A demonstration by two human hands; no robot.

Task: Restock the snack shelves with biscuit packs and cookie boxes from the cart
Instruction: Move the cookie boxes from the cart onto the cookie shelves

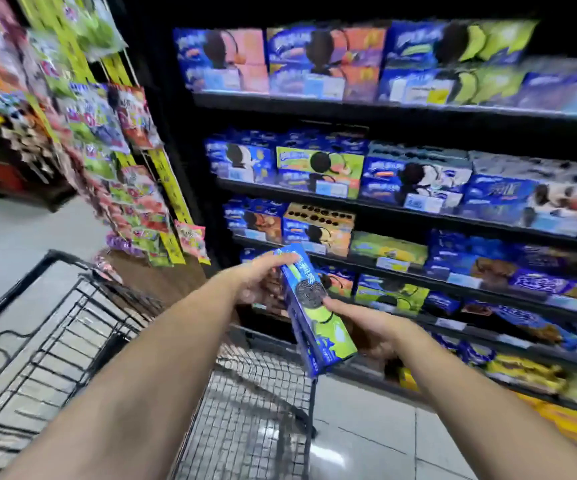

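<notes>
A blue and green cookie box [311, 306] with a dark sandwich cookie printed on it is held up in front of the shelves, tilted with its top end to the left. My left hand [263, 275] grips its upper end, fingers curled over the top. My right hand [366, 327] holds the lower right side, thumb on the front face. The black snack shelves [401, 206] behind are filled with rows of similar blue cookie boxes. The black wire cart [245, 410] stands below my arms; its inside is mostly hidden by my left forearm.
Hanging candy bags [120, 161] on a strip with yellow tags fill the left side beside the shelf unit. Yellow packs [522, 372] lie on the lowest shelf at the right. Grey tiled floor [366, 427] shows between cart and shelves.
</notes>
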